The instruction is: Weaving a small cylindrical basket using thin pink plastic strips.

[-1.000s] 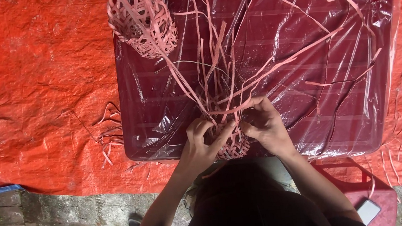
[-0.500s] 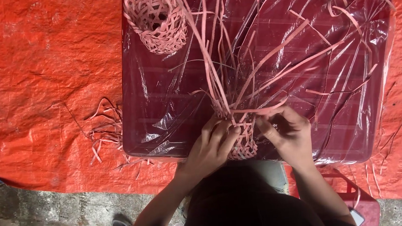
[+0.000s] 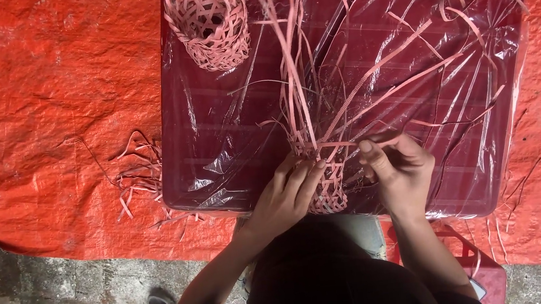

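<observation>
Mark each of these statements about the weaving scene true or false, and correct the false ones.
1. Both hands, left hand and right hand, are on a half-woven pink basket. True.
2. A finished woven basket lies at the far left of the plastic-covered board. True.
3. The ground sheet is blue. False: it is orange-red.
4. Loose strip offcuts lie to the right of the board. False: that pile lies on the sheet by the board's left edge.
5. Long unwoven strips stick out of the half-woven basket. True.
</observation>
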